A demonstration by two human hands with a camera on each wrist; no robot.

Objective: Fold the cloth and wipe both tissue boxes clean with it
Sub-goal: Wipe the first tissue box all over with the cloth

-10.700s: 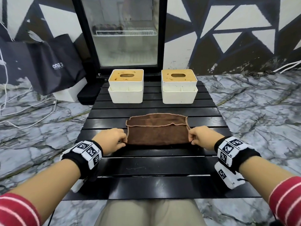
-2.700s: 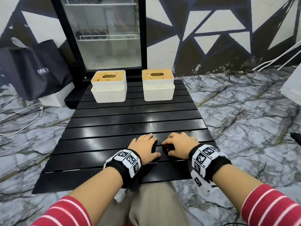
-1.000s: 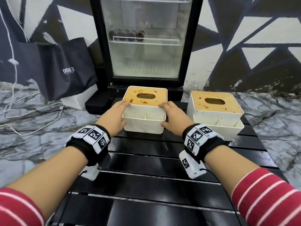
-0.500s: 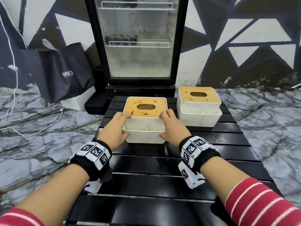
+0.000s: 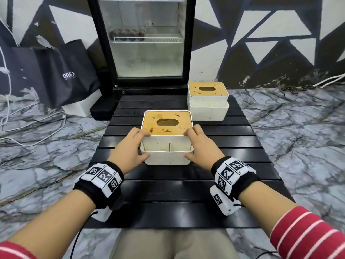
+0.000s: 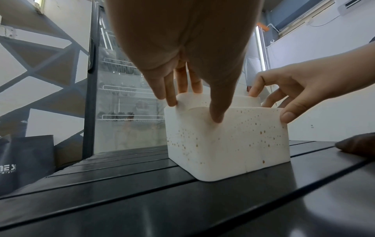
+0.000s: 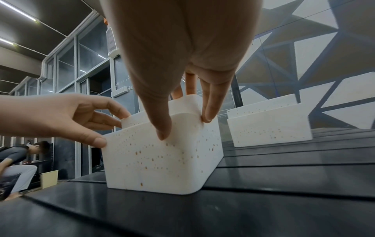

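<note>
A white tissue box (image 5: pixel 166 139) with a stained wooden lid stands mid-table, its front wall speckled brown (image 6: pixel 227 141) (image 7: pixel 160 157). My left hand (image 5: pixel 139 144) (image 6: pixel 193 110) clasps its left end, thumb on the front wall and fingers over the top edge. My right hand (image 5: pixel 196 144) (image 7: pixel 184 128) clasps the right end the same way. The second tissue box (image 5: pixel 208 100) (image 7: pixel 267 126), equally stained, stands at the back right. A dark brown lump (image 6: pixel 357 144), apparently the folded cloth, lies on the table to the right; the head view does not show it.
The black slatted table (image 5: pixel 177 212) is low, on a marble floor. Behind it stands a glass-door fridge (image 5: pixel 147 40). A black bag (image 5: pixel 63 71) and white cables (image 5: pixel 28 128) lie at the left. A person (image 7: pixel 18 160) crouches far off in the right wrist view.
Both hands took hold of the left box at the back of the table and drew it toward me to the middle. The cloth has left my hands.
</note>
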